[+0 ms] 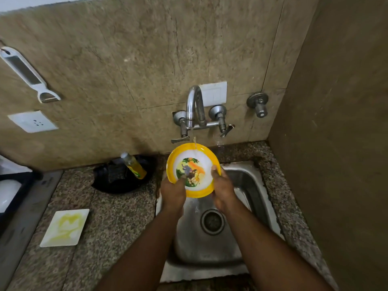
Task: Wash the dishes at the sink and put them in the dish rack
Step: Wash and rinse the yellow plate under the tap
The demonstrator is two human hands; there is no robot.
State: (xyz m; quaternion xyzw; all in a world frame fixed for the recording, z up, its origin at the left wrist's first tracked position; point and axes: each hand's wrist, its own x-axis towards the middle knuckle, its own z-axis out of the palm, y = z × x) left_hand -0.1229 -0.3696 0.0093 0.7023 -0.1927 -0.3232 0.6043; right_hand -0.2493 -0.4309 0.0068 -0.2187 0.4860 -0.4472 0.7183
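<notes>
While water is running from the tap (194, 106), I'm gripping the yellow plate (193, 170) with my left hand (173, 191) and right hand (222, 189), rinsing it; next it probably needs carrying, steady, to the rack.

Both bare forearms rise from the bottom of the frame and converge toward its centre. The left hand (173, 191) sits just left of centre, fingers curled under the plate (194, 162), thumb lying across its face. The right hand (223, 191) is just right of centre, gripping the opposite rim, thumb pointing up along the edge. The wrists are near each other but apart.
</notes>
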